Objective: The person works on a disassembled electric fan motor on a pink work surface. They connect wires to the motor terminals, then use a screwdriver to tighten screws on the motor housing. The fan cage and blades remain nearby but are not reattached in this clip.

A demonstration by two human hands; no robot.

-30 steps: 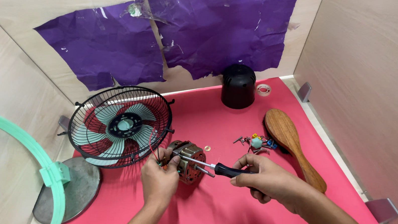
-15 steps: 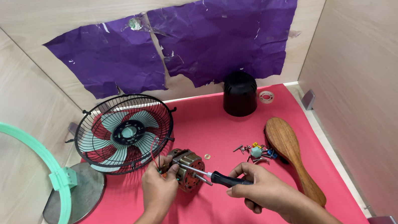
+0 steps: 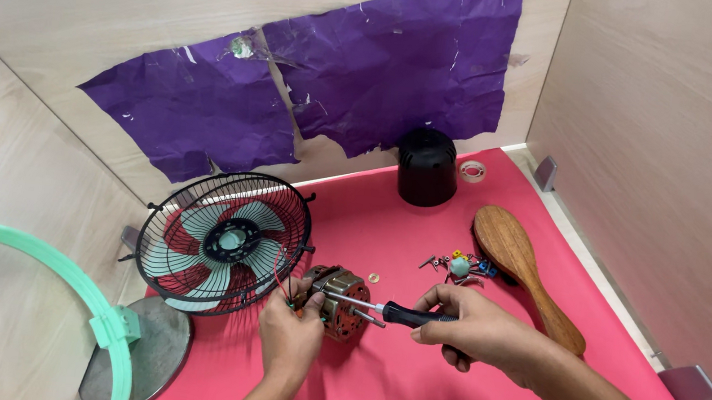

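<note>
A small brass-coloured fan motor (image 3: 342, 296) with red copper windings lies on the red mat (image 3: 404, 396), right behind the black wire fan cage (image 3: 224, 243) with its red and pale green blades. My left hand (image 3: 290, 332) grips the motor from the near side. My right hand (image 3: 476, 330) holds a black-handled screwdriver (image 3: 379, 310) level, its metal tip resting against the motor's top. Thin red and green wires run from the motor toward the cage.
A black plastic motor cover (image 3: 428, 168) stands at the back, a tape ring (image 3: 472, 170) beside it. A wooden paddle (image 3: 524, 270) and a small cluster of screws and a switch part (image 3: 457, 265) lie right. A mint green arc stand (image 3: 56, 281) on a round metal base (image 3: 140, 354) sits left. Wooden walls enclose the mat.
The view has shifted slightly down and left. Both hands stay at the motor, with the screwdriver tip kept on it; nothing was let go.
</note>
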